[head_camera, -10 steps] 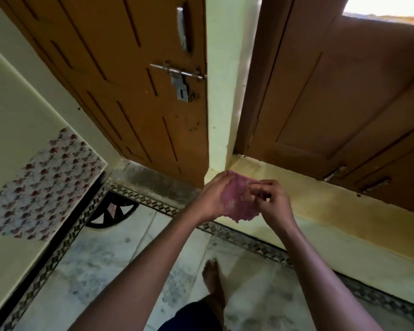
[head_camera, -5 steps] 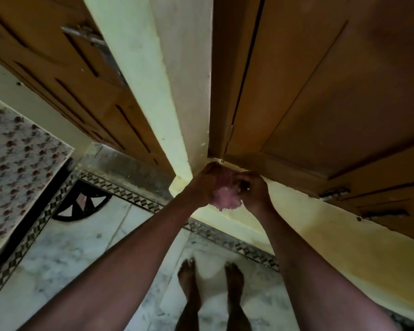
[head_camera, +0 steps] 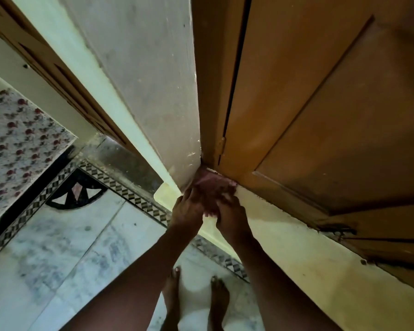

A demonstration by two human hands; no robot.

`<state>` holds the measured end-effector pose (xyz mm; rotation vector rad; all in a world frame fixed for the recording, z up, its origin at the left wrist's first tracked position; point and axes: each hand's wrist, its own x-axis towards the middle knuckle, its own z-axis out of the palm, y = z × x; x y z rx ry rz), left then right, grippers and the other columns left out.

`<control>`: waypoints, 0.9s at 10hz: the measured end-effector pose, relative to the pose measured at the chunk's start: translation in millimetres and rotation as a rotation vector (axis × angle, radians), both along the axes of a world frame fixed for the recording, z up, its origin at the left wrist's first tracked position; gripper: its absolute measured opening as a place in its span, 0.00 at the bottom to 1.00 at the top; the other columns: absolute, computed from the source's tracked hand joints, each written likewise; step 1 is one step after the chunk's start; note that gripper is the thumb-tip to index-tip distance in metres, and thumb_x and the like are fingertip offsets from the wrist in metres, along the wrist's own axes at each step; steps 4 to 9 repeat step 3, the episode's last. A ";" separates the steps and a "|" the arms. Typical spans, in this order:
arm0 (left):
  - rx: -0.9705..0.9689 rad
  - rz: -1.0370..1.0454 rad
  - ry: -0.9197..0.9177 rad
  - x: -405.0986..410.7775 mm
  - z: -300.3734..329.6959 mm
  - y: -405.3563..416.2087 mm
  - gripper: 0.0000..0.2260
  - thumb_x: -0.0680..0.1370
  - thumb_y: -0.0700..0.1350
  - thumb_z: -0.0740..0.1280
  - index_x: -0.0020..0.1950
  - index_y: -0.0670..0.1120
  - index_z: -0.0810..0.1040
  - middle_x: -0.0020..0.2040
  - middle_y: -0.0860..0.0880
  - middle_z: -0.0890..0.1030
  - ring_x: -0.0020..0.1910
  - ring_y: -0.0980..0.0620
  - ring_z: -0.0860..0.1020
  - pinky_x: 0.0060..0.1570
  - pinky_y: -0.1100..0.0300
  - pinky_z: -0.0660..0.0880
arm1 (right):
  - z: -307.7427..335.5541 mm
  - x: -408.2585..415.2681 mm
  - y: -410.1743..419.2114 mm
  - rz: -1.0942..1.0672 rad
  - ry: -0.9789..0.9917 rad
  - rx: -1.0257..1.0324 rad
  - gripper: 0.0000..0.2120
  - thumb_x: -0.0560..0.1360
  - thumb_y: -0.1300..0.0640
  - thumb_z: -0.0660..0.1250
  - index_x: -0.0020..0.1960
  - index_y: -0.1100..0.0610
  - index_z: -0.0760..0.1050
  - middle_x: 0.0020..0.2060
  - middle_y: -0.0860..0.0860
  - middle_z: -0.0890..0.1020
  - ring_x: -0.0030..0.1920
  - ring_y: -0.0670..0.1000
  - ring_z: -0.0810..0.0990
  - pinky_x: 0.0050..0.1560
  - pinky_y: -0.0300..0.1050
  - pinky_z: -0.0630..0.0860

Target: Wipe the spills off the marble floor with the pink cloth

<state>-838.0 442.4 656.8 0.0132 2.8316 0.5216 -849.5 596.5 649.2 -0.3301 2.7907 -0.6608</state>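
The grey-veined white marble floor (head_camera: 65, 254), edged with a black-and-white patterned border, was seen below a brown panelled wooden door (head_camera: 320, 103). The crumpled pink cloth (head_camera: 212, 187) was gripped by the left hand (head_camera: 188, 209) and right hand (head_camera: 231, 216) at the door's bottom corner, on the cream ledge (head_camera: 285, 240).

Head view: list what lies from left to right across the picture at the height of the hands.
Flowered cloth → black fan-shaped floor inlay → left hand → pink cloth → right hand → yellow ledge → brown wooden door.
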 end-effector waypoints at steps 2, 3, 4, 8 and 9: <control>0.319 0.188 0.117 16.5 2.4 -9.9 0.26 0.77 0.33 0.71 0.76 0.39 0.75 0.72 0.37 0.79 0.71 0.36 0.79 0.71 0.51 0.74 | 9.0 -1.0 -7.7 -0.051 -0.033 -0.116 0.21 0.74 0.62 0.74 0.67 0.55 0.82 0.63 0.56 0.85 0.63 0.63 0.83 0.60 0.59 0.81; 0.549 0.459 0.203 33.8 32.7 -13.7 0.17 0.80 0.33 0.70 0.68 0.42 0.80 0.62 0.47 0.85 0.61 0.51 0.83 0.62 0.65 0.75 | 39.6 6.2 -15.7 -0.224 -0.150 -0.385 0.20 0.76 0.66 0.73 0.67 0.58 0.83 0.57 0.57 0.88 0.59 0.58 0.86 0.62 0.53 0.82; 0.549 0.459 0.203 33.8 32.7 -13.7 0.17 0.80 0.33 0.70 0.68 0.42 0.80 0.62 0.47 0.85 0.61 0.51 0.83 0.62 0.65 0.75 | 39.6 6.2 -15.7 -0.224 -0.150 -0.385 0.20 0.76 0.66 0.73 0.67 0.58 0.83 0.57 0.57 0.88 0.59 0.58 0.86 0.62 0.53 0.82; 0.549 0.459 0.203 33.8 32.7 -13.7 0.17 0.80 0.33 0.70 0.68 0.42 0.80 0.62 0.47 0.85 0.61 0.51 0.83 0.62 0.65 0.75 | 39.6 6.2 -15.7 -0.224 -0.150 -0.385 0.20 0.76 0.66 0.73 0.67 0.58 0.83 0.57 0.57 0.88 0.59 0.58 0.86 0.62 0.53 0.82; 0.549 0.459 0.203 33.8 32.7 -13.7 0.17 0.80 0.33 0.70 0.68 0.42 0.80 0.62 0.47 0.85 0.61 0.51 0.83 0.62 0.65 0.75 | 39.6 6.2 -15.7 -0.224 -0.150 -0.385 0.20 0.76 0.66 0.73 0.67 0.58 0.83 0.57 0.57 0.88 0.59 0.58 0.86 0.62 0.53 0.82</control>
